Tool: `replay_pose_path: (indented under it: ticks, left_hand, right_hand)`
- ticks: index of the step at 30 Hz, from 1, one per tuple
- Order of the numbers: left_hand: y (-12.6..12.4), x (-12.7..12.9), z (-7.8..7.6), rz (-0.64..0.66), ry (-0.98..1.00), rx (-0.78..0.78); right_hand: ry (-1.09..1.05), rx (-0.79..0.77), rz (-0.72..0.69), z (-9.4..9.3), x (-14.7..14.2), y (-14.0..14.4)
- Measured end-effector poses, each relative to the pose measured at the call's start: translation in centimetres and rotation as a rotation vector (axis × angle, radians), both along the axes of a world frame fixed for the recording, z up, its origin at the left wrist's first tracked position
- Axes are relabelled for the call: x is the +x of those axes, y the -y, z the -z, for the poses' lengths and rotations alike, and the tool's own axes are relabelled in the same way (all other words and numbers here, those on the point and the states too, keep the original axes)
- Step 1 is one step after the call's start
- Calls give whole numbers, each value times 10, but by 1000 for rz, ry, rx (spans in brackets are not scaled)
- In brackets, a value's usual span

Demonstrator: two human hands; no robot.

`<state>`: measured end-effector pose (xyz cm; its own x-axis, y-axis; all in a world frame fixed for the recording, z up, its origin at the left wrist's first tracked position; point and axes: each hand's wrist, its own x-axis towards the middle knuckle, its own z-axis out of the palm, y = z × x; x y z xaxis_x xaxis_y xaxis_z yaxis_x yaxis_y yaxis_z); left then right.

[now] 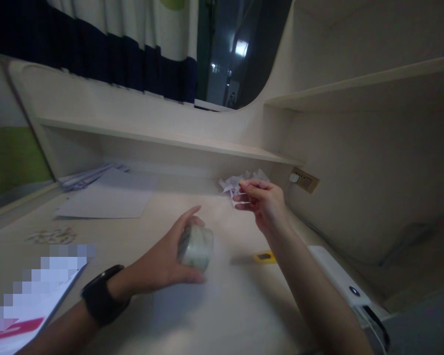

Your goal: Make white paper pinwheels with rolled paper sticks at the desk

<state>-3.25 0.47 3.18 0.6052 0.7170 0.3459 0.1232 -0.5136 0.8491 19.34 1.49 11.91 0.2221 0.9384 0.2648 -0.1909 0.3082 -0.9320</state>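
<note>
Desk (pixel 244 305) pale, dim; left hand (pixel 163 261) fingers grip tape roll (pixel 196 246), right hand (pixel 264 202) pinched.

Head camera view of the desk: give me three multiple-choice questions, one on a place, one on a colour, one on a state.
1. Where is the clear plastic roll of tape?
A. in the left hand
B. on the upper shelf
C. on the floor

2. What colour is the wristband on the left wrist?
A. white
B. black
C. red

3. How is the right hand?
A. flat on the pale desk
B. raised, fingers pinched
C. gripping the roll

Answers: 1 A, fingers wrap the roll; 2 B, the band is dark; 3 B, it hovers near crumpled white paper.
</note>
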Motion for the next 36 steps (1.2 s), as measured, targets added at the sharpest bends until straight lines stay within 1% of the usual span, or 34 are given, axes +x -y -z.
replay_pose_path:
  ticks: [4, 7, 9, 11, 15, 19, 24, 28, 31, 34, 36]
  left_hand:
    - [-3, 2, -9, 38, 65, -79]
    - [-1, 1, -12, 43, 93, -101]
    - [1, 1, -13, 42, 97, -93]
    - [3, 0, -15, 52, 81, -122]
    - [7, -2, -20, 149, 62, -232]
    - [9, -2, -25, 219, 139, -303]
    - [11, -1, -27, 220, 230, -354]
    - [14, -1, -27, 241, 280, -436]
    - [15, 1, -25, 241, 283, -418]
    - [14, 2, -21, 208, 248, -331]
    - [13, 3, -18, 197, 252, -285]
  right_hand:
    - [30, -42, -33, -8, -6, -17]
    - [58, -65, -72, -11, -8, -23]
    - [67, -73, -79, -12, -8, -23]
    - [66, -78, -78, -12, -8, -23]
    - [67, -86, -58, -13, -9, -23]
    - [90, -101, -34, -12, -10, -24]
    - [108, -151, -58, -8, -6, -26]
    - [93, -182, -96, -5, -4, -28]
    - [81, -192, -98, -3, -4, -28]
    - [82, -177, -101, -5, -5, -25]
    - [91, -142, -105, -9, -7, -20]
